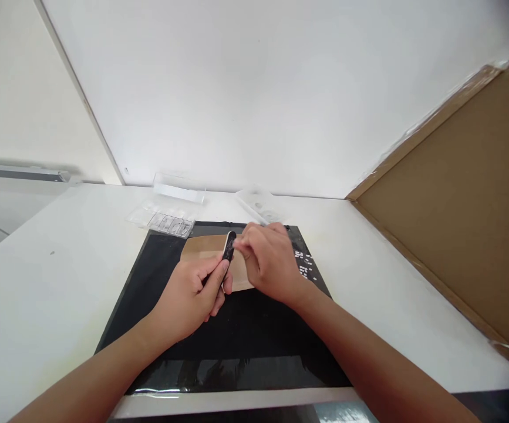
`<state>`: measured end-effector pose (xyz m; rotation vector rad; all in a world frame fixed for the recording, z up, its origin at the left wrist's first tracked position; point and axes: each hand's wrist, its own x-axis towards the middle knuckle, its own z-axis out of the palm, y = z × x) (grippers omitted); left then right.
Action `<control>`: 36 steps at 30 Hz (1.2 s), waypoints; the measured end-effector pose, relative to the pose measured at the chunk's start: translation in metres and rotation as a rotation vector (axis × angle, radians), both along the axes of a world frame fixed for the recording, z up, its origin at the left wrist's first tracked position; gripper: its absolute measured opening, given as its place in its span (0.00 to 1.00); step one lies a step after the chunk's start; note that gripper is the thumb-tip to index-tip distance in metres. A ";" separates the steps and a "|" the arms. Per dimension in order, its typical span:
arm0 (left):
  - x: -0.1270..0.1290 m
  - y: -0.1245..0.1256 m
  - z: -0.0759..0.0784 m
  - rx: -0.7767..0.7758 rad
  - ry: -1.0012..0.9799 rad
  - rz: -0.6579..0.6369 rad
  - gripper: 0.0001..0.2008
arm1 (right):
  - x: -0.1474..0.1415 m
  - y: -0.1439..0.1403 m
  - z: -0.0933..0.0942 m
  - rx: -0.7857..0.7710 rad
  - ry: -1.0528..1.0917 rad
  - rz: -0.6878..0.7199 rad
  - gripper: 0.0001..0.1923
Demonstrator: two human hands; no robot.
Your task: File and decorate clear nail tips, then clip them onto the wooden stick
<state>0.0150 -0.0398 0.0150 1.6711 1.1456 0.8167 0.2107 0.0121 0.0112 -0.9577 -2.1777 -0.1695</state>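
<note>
I have the left hand (195, 289) closed around the lower part of a narrow black strip (229, 247), with the thumb lying along it. The strip's rounded, pale-edged upper end stands free of that grip, tilted away and slightly to the hand's right. On my feed, the right hand (272, 258) is just beside that upper end, its fingers curled and thumb and fingertips drawn together. The tips are blurred, so I cannot tell whether they touch the strip or pinch something small.

Beneath and just beyond both hands I see a tan sheet (199, 247), partly covered by them. It lies on a black mat (236, 338), which spreads under the hands and toward me, glossy along its near edge. Just right of the right hand, small white pieces (303, 272) are scattered on the mat.

Farther out, beyond the left hand, a clear printed packet (171, 224) overlaps the mat's far edge, with a clear plastic case (179, 192) behind it. Another clear plastic piece (258, 205) lies beyond the right hand. All this rests on a white worktop (60, 282). Well to the right of the right hand, a brown cardboard panel (452, 194) slants upward.
</note>
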 end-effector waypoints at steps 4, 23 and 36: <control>-0.001 0.001 0.000 0.144 0.088 0.002 0.20 | -0.002 -0.002 0.002 -0.001 -0.014 -0.040 0.13; 0.002 -0.005 -0.016 0.830 0.544 0.166 0.14 | -0.003 -0.005 0.011 -0.269 0.149 0.102 0.10; -0.005 0.009 -0.024 0.777 0.435 0.161 0.14 | 0.021 0.019 0.003 -0.292 0.293 0.003 0.09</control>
